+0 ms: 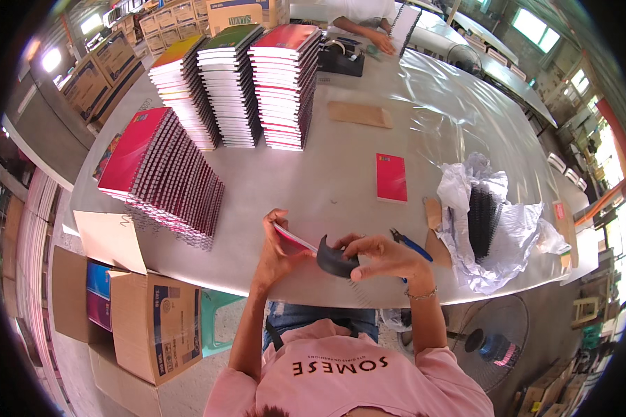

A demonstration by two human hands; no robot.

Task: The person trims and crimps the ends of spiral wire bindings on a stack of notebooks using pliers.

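Holding a thin red-covered notebook (292, 240) just below the centre of the frame, the person's left hand (275, 250) is closed around its lower left edge, thumb on top, so the book tilts up from lower right to upper left. The right hand (382, 256), immediately to the right and touching the same book, curls its fingers over a dark, floppy cover sheet (335, 260) that bends between the two hands; its grip is closed on that sheet. The notebook's long axis runs roughly left to right, and a spiral wire binding (360, 292) trails down from its lower right end, nearer the right hand. A blue-handled pair of pliers (412, 244) lies on the table just right of the right hand. The grey table (327, 181) is covered with clear plastic sheeting in the upper right. A slanted pile of bound red notebooks (163, 177) sits at centre left, with three tall stacks (236, 87) behind it. A single red notebook (391, 177) lies flat at centre right, beside a white bag of black spiral wires (483, 222). Another person's hands (375, 38) work at the top. Cardboard boxes (153, 320) stand at lower left.
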